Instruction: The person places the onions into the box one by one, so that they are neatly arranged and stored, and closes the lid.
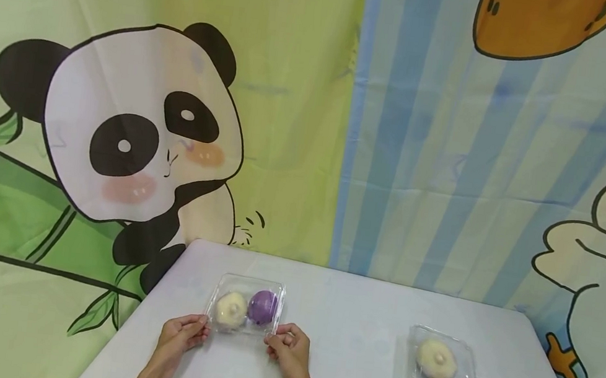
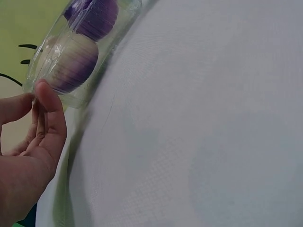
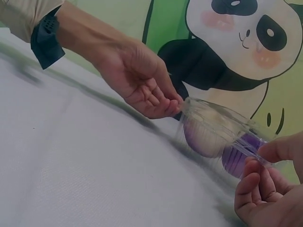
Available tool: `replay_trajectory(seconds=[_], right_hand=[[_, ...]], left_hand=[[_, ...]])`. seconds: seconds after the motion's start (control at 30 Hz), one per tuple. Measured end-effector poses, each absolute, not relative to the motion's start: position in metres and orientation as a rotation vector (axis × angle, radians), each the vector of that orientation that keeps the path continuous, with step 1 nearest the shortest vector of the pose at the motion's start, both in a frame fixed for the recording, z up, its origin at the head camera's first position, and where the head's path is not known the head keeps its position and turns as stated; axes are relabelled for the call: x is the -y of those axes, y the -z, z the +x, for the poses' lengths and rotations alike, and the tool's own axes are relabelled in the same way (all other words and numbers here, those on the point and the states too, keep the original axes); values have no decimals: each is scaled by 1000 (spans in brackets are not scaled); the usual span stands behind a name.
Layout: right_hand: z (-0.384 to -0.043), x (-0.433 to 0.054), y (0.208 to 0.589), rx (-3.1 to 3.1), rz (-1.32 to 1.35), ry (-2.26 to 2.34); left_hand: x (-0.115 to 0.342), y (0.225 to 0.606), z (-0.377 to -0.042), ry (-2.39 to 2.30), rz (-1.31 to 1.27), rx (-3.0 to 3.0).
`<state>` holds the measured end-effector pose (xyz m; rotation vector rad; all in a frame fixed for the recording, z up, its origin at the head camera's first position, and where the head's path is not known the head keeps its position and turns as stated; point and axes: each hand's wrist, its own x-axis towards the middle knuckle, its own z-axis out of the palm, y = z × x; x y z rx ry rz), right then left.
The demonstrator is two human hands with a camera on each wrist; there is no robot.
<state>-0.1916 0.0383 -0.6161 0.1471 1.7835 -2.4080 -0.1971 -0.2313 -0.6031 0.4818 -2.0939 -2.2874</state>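
Note:
In the head view a clear plastic clamshell box [image 1: 243, 329] is held at both near corners. Inside it lie a round cream-coloured piece with a small nub [image 1: 231, 309] and a round purple piece [image 1: 262, 307]; their kind I cannot tell. My left hand [image 1: 181, 334] pinches the left corner between thumb and fingers. At the right corner my right hand [image 1: 290, 351] pinches the rim. From the left wrist view, the cream piece [image 2: 71, 61] shows a purple underside. The right wrist view shows the box [image 3: 208, 106] tilted, with both hands on its edge.
On the table's right side lies a second clear box [image 1: 474, 364] with two more round pieces, one partly purple. The white table [image 1: 340, 355] ends at a printed cloth backdrop [image 1: 294, 119] with a panda on it.

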Motion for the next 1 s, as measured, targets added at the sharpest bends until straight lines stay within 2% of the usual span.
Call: replay_trajectory(seconds=[0.4, 1.0], right_hand=[[-194, -44, 599, -1781, 119, 2445], [-197, -53, 603, -1791, 136, 2437]], left_hand=[[226, 601, -194, 2369, 508, 2039], [210, 601, -179, 2481, 527, 1882]])
